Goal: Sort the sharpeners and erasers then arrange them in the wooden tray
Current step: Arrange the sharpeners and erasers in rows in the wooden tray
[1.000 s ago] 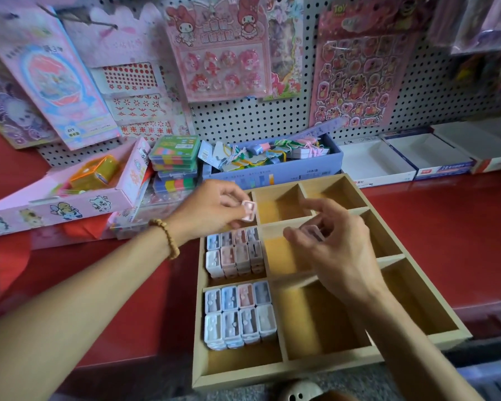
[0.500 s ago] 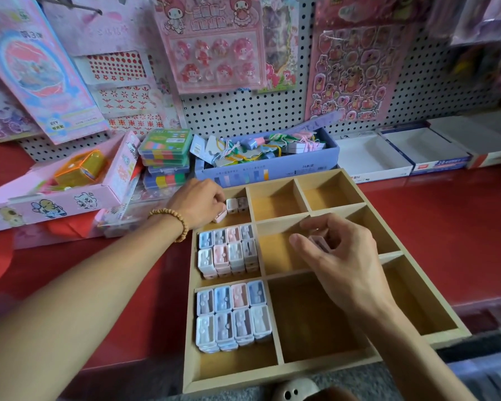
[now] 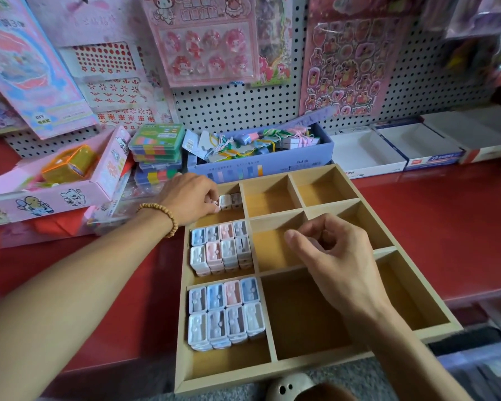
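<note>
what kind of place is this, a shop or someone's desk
Most likely a stationery shop's display shelf. A pegboard holds hanging sticker packs, open stock boxes line the red counter, and a wooden tray holds rows of sharpeners.

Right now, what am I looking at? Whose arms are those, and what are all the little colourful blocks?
No machine here: a person wears a camera on their head, so you see their own two arms from above. In front lies a wooden tray with compartments, on a red counter. Two compartments on the left hold rows of small pastel sharpeners. The left hand, with a bead bracelet, pinches one small sharpener into the far-left compartment, next to two already there. The right hand hovers over the middle, fingers curled; whether it holds anything is unclear. Behind are a blue box of stationery and a pegboard of stickers.
</note>
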A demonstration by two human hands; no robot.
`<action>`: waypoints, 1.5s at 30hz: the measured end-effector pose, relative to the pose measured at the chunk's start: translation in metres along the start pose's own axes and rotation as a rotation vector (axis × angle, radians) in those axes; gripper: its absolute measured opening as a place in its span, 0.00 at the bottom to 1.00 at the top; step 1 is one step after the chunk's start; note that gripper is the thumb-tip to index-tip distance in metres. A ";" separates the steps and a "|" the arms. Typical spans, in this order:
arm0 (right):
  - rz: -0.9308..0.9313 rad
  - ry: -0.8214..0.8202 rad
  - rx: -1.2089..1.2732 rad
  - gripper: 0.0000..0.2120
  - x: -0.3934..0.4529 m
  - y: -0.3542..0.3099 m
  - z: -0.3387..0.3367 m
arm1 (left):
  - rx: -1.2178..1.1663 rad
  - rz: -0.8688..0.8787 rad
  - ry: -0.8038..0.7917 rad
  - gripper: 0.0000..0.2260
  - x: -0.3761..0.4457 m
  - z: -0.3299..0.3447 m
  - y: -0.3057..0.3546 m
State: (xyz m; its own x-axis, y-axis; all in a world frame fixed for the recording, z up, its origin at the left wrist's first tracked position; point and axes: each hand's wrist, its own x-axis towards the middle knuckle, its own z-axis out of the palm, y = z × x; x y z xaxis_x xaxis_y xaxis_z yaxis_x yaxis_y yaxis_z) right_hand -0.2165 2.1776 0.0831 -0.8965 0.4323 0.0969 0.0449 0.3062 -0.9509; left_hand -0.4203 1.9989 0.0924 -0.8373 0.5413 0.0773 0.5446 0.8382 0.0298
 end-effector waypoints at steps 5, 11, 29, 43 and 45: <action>0.436 -0.036 0.656 0.13 0.002 -0.013 -0.007 | -0.078 -0.017 0.049 0.08 -0.002 -0.002 0.001; 0.672 -0.089 1.077 0.19 0.002 -0.016 -0.008 | -0.449 0.123 0.308 0.04 -0.025 -0.028 0.048; 0.747 0.016 1.292 0.21 -0.009 -0.033 -0.005 | -0.856 0.242 -0.059 0.08 -0.061 -0.055 0.107; 0.673 -0.076 1.086 0.06 -0.008 -0.032 0.002 | -0.284 -0.044 0.092 0.08 -0.034 -0.028 0.029; 0.633 -0.080 0.988 0.04 -0.007 -0.032 0.001 | -0.230 -0.075 0.065 0.08 -0.028 -0.025 0.024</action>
State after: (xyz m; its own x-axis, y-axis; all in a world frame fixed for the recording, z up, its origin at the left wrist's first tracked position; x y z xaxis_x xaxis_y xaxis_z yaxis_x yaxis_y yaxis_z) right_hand -0.2122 2.1636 0.1126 -0.8637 0.2059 -0.4601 0.1629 -0.7498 -0.6414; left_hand -0.3824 2.0026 0.1156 -0.8749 0.4666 0.1298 0.4842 0.8345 0.2629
